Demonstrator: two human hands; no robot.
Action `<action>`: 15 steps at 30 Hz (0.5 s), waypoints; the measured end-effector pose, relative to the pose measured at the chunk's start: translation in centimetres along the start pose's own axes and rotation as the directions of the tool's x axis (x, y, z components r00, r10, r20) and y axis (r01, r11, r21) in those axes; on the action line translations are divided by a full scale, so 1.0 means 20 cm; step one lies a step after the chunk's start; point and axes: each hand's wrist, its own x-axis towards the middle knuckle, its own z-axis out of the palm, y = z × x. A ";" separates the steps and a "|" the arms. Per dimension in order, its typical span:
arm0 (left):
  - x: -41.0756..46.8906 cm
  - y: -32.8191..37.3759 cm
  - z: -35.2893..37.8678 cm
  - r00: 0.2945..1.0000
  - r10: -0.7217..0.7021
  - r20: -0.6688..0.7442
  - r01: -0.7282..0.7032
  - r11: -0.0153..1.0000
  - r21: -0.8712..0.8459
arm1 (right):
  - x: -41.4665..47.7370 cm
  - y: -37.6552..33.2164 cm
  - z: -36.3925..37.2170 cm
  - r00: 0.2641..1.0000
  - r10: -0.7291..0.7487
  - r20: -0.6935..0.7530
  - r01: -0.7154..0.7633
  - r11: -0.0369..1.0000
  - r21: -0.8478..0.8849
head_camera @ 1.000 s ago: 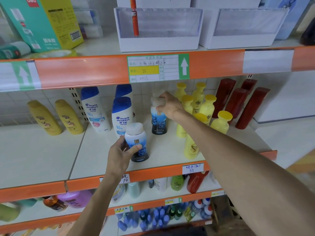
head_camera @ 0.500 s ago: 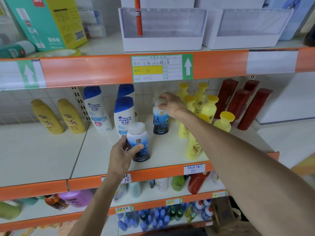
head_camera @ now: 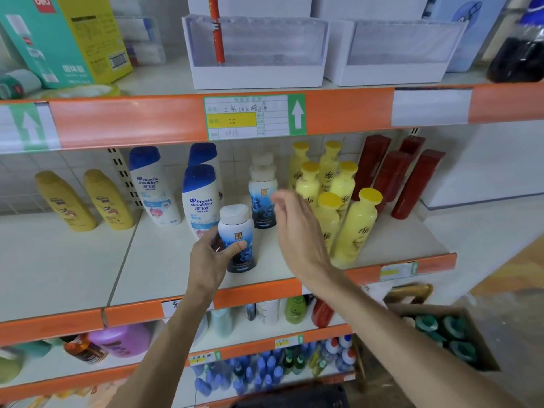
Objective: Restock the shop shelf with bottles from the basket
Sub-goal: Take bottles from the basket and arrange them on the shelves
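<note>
Bottle [head_camera: 238,240], blue-white with a white cap, is upright near the front of the middle shelf [head_camera: 147,260]. Its long axis is vertical, cap up, and a small gold square label faces the camera; the text is too small to read. Left hand [head_camera: 210,260] grips its lower body, thumb across the front, fingers wrapped behind. Cannot tell if the base is fully down. Right hand [head_camera: 297,231] hovers just right of it, blurred, fingers loosely spread and holding nothing.

Behind stands a matching bottle [head_camera: 263,198], upright, with another one [head_camera: 263,160] further back in the same row. Just left are two "head & shoulders" bottles [head_camera: 200,198], white with blue caps, plus a third behind. Yellow bottles [head_camera: 356,225] cluster to the right, with dark red bottles [head_camera: 418,184] beyond. Two mustard bottles [head_camera: 63,201] stand far left.

The upper rail carries a green-bordered price tag [head_camera: 247,117], handwritten "25" on yellow and "0013" below. On the top shelf are white bins [head_camera: 256,75] and a teal-yellow "deli" box [head_camera: 59,39].
</note>
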 end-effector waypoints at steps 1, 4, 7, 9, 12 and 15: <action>0.01 0.00 0.02 1.000 0.001 0.007 -0.001 1.000 0.003 | -0.11 0.02 -0.01 0.999 -0.014 0.048 0.013 1.000 0.012; 0.03 0.01 0.07 1.000 0.017 0.017 -0.018 0.999 0.029 | -0.44 0.14 -0.02 0.987 -0.023 0.162 0.017 0.999 0.033; 0.06 0.02 0.12 0.999 0.020 0.033 -0.021 0.999 0.039 | -0.63 0.28 -0.01 0.981 0.050 0.188 -0.050 0.999 -0.008; 0.08 0.01 0.14 0.999 0.016 0.046 -0.018 0.999 0.039 | -0.66 0.34 -0.01 0.982 0.085 0.170 -0.082 0.996 -0.021; 0.13 0.01 0.19 0.999 0.010 0.053 -0.013 0.999 0.045 | -0.65 0.39 -0.03 0.986 0.065 0.150 -0.055 0.996 -0.070; 0.15 0.02 0.26 0.999 0.012 0.050 -0.014 1.000 0.025 | -0.68 0.42 -0.06 0.975 0.067 0.212 -0.046 0.993 -0.105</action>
